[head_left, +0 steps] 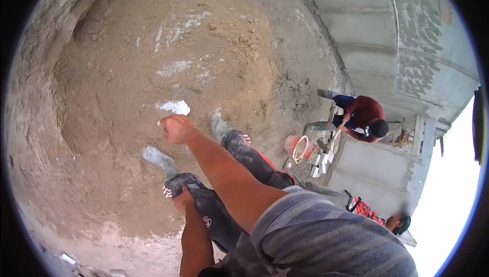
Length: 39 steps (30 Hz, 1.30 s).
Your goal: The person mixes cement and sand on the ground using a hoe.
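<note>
My right hand is closed, low over the sandy ground. A small pale tip pokes out past its fingers; the rest of what it grips is hidden. Right beside the fist lies a white flat piece with white streaks around it; I cannot tell whether the two are joined. My left hand is closed against the dark trouser leg near the shin, with its fingers partly hidden. Both my boots are coated in grey dust.
On the right a co-worker in dark red bends over, gripping a long wooden pole. A reddish bucket and several pale blocks stand nearby. Another person in red patterned clothing is behind my shoulder. A grey wall rises beyond.
</note>
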Each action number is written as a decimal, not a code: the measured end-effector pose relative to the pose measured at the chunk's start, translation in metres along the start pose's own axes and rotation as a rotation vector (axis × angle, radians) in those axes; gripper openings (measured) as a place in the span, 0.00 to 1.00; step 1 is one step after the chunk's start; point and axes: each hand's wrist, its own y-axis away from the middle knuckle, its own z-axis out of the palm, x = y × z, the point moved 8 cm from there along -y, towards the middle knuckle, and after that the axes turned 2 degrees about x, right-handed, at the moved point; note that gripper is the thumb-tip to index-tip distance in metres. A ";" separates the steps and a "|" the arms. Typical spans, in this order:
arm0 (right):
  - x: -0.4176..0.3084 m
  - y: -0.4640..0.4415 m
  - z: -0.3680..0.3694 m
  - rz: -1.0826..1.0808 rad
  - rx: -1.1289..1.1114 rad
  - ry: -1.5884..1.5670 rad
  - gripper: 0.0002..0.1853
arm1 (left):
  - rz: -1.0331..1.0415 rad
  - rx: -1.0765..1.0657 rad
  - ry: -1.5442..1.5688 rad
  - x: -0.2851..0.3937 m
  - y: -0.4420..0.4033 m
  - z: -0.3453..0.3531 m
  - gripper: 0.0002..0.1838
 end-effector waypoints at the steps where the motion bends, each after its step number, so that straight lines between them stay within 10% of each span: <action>1: -0.004 -0.001 0.003 -0.022 -0.029 -0.043 0.10 | -0.040 0.000 -0.025 0.001 0.005 -0.007 0.47; 39: 0.016 0.028 0.000 -0.111 -0.061 -0.047 0.11 | -0.035 0.000 -0.080 0.009 0.002 0.001 0.47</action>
